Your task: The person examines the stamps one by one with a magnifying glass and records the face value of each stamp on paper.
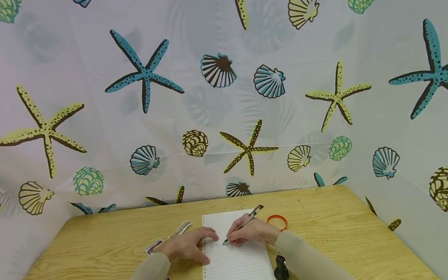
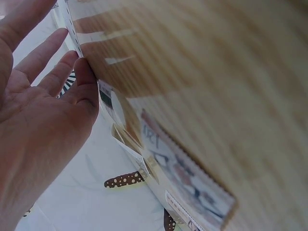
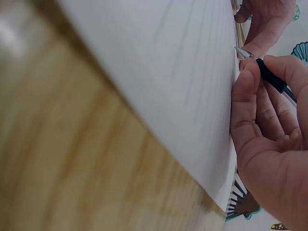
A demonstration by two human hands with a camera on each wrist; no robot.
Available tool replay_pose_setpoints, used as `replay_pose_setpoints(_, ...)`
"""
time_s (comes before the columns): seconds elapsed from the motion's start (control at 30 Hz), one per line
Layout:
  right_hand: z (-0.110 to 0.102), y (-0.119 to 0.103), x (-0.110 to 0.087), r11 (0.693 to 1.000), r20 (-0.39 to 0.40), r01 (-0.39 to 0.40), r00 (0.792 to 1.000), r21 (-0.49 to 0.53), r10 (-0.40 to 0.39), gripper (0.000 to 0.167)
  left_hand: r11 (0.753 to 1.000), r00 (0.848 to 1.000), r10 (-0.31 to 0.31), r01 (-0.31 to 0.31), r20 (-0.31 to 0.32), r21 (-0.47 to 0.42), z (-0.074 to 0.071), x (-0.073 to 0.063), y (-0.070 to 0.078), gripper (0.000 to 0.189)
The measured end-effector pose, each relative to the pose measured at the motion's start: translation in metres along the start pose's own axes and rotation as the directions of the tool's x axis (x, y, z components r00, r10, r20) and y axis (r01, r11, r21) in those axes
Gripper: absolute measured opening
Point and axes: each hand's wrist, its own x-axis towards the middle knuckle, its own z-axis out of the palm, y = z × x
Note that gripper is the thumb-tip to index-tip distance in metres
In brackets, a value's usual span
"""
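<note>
- My right hand point(image 1: 252, 232) pinches the pen point(image 1: 256, 211) between thumb and fingers, close to its point, a grip I judge suits fine control.
- The pen slants, its tip down at the paper point(image 1: 239, 270) and its far end up over the back of my hand.
- Faint marks point(image 1: 215, 245) lie left of the tip; I cannot read them.
- My left hand point(image 1: 187, 245) rests with thumb and fingers apart on the paper's holed left edge, most likely to stop it sliding.
- The paper lies flat between my hands, ruled lines running across, probably set there so both can reach it.
- Printed slips point(image 1: 183, 228) lie beside and beyond my left hand, off the paper.
- A red ring point(image 1: 276, 216) sits just past my right wrist, right of the paper.
- Everything rests on a pale, wood-grained surface point(image 1: 109, 243).
- A white curtain point(image 1: 195, 173) with starfish and shells rises behind it and along both sides.
- Light sleeves point(image 1: 145, 276) cover my forearms.
</note>
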Motion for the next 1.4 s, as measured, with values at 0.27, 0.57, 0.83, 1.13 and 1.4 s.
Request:
replay_pose_setpoints(0.27, 0.0002, -0.0002, -0.0001, 1.0, -0.006, 0.0, 1.0, -0.007, 0.0, 0.011, 0.999, 1.0, 0.017, -0.017, 0.01, 0.032, -0.0007, -0.0001, 0.0002, 0.056)
replay_pose_setpoints(0.57, -0.0016, -0.0012, -0.0003, 1.0, -0.038, -0.003, 0.999, -0.015, 0.003, 0.011, 0.998, 0.999, 0.034, -0.034, 0.006, 0.055, -0.0019, -0.0007, 0.0027, 0.057)
replay_pose_setpoints(0.83, -0.0028, -0.0003, -0.0017, 1.0, -0.054, -0.016, 0.998, -0.011, 0.015, 0.01, 0.998, 0.999, 0.033, -0.034, 0.01, 0.044, -0.0024, -0.0026, 0.003, 0.058)
replay_pose_setpoints(1.13, -0.0021, 0.0002, -0.0031, 1.0, -0.039, -0.005, 0.999, -0.017, 0.004, 0.012, 0.999, 1.0, 0.014, -0.014, 0.013, 0.034, -0.001, -0.0018, 0.0026, 0.057)
replay_pose_setpoints(1.4, -0.0035, 0.0006, -0.0022, 0.999, -0.043, -0.006, 0.999, -0.043, 0.004, 0.01, 0.998, 0.999, 0.033, -0.034, 0.014, 0.052, -0.0015, -0.0003, 0.0006, 0.056)
